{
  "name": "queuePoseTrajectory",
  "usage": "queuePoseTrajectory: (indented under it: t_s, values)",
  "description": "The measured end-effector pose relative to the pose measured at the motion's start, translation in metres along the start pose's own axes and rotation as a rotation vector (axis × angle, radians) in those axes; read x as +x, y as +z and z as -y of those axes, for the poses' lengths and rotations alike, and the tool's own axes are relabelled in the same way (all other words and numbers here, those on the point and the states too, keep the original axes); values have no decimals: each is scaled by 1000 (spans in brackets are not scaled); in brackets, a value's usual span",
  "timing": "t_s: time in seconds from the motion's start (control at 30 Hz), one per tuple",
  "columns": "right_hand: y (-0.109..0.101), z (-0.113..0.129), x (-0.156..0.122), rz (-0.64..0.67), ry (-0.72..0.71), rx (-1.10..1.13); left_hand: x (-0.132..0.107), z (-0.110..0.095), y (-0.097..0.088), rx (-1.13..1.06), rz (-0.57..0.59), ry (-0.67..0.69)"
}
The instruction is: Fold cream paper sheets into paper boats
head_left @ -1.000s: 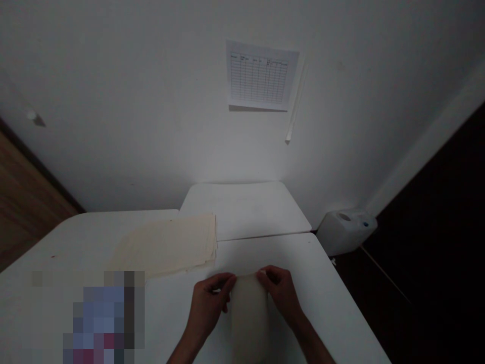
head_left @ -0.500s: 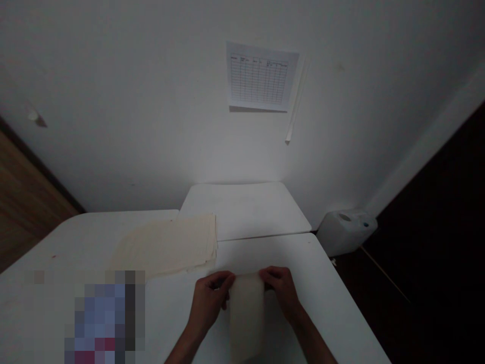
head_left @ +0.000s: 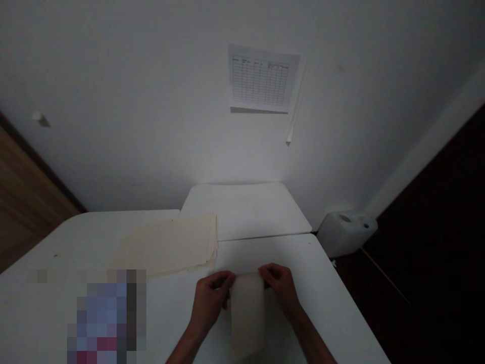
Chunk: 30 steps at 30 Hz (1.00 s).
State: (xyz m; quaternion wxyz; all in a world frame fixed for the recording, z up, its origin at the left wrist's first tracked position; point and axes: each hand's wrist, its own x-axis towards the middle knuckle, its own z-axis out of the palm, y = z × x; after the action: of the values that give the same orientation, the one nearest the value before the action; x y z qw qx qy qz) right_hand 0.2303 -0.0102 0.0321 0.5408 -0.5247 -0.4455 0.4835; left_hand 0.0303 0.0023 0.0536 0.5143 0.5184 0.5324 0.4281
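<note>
Pinching a beige strip (head_left: 247,313) by its far corners: left hand (head_left: 207,299) on one, right hand (head_left: 282,287) on the other. Strip runs between them toward the wearer, over the tabletop (head_left: 303,283). Sheets (head_left: 172,243) beyond left hand; jug (head_left: 337,237) past right; chart (head_left: 261,80) on wall (head_left: 151,101) ahead.

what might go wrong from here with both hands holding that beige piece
The left hand and right hand pinch the beige piece only near its top corners, so it might slip if either grip loosens. Its lower end is in neither hand, so it could swing or fold. The beige sheets lie near the left hand, so a sideways move might nudge them.
</note>
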Motion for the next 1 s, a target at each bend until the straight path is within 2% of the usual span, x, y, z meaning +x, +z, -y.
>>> queuePoseTrajectory:
  t_s: [0.2, 0.4, 0.67, 1.0]
  values:
    - [-1, -1, 0, 2, -42, -100, 2, 1, 0, -18, -10, -1]
    - [-1, 1, 0, -63, -85, -159, 4, 8, 2, -61, 50, -75]
    - [-3, 3, 1, -109, -77, -128, -9, 12, 2, -16, 184, -91]
    - [0, -6, -1, -19, 7, -61, -6, 13, -1, 27, 95, -81]
